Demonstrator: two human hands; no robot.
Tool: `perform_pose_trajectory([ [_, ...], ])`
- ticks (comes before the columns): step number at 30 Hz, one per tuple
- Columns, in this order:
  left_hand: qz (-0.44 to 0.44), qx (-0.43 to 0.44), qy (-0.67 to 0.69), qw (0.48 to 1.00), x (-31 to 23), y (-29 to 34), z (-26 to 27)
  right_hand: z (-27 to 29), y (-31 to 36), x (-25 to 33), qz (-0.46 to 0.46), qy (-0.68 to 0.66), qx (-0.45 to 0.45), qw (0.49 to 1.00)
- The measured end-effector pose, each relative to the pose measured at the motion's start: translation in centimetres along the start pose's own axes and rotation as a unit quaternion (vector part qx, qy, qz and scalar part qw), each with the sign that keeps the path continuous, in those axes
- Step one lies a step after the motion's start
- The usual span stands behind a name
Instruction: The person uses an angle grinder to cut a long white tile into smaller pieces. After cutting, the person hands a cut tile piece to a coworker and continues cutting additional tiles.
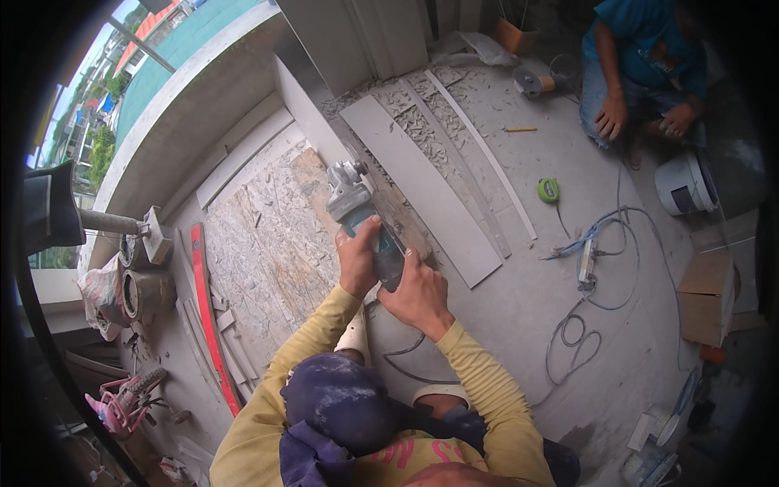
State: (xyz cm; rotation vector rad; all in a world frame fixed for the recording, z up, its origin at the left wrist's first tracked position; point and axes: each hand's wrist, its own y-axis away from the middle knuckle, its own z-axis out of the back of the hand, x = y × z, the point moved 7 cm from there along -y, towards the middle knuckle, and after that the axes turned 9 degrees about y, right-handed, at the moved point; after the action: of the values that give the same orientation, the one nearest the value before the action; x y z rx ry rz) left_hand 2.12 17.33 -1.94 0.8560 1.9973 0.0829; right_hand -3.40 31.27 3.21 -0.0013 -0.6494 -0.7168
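Observation:
A teal and grey angle grinder (349,200) is held in both of my hands, its metal head pointing away from me. My left hand (357,258) wraps around the body just behind the head, thumb on top. Around the dark rear end, my right hand (420,294) is closed, with the index finger stretched along the casing. Beneath and left of the tool lies a large stone-patterned board (272,235), strewn with chips. Whether the disc touches anything cannot be made out. A pale tile strip (422,191) lies flat to the right of the grinder.
A red spirit level (213,321) lies to the left. On the right are a green tape measure (548,191), a pencil (520,129), a tangled cable (578,325) and a bucket (686,183). Another person (645,73) crouches at the far right by a second grinder (531,82).

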Motion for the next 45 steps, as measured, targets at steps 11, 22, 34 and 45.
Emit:
perform_pose_trajectory([
  [11,-0.01,0.0,-0.009,1.0,0.9,0.5,0.2,-0.1,0.8,-0.8,0.007,-0.005,-0.016,1.0],
  [22,-0.009,-0.008,-0.02,1.0,1.0,1.2,0.0,-0.2,1.3,-1.3,0.008,-0.011,-0.038,0.999],
  [34,-0.008,0.017,-0.004,1.0,-0.3,-1.6,0.1,-0.5,-1.4,0.1,0.004,0.013,-0.017,1.0],
  [45,0.017,0.003,0.007,1.0,-2.0,-4.6,0.4,0.0,-4.5,2.0,0.0,0.015,-0.006,1.0],
])
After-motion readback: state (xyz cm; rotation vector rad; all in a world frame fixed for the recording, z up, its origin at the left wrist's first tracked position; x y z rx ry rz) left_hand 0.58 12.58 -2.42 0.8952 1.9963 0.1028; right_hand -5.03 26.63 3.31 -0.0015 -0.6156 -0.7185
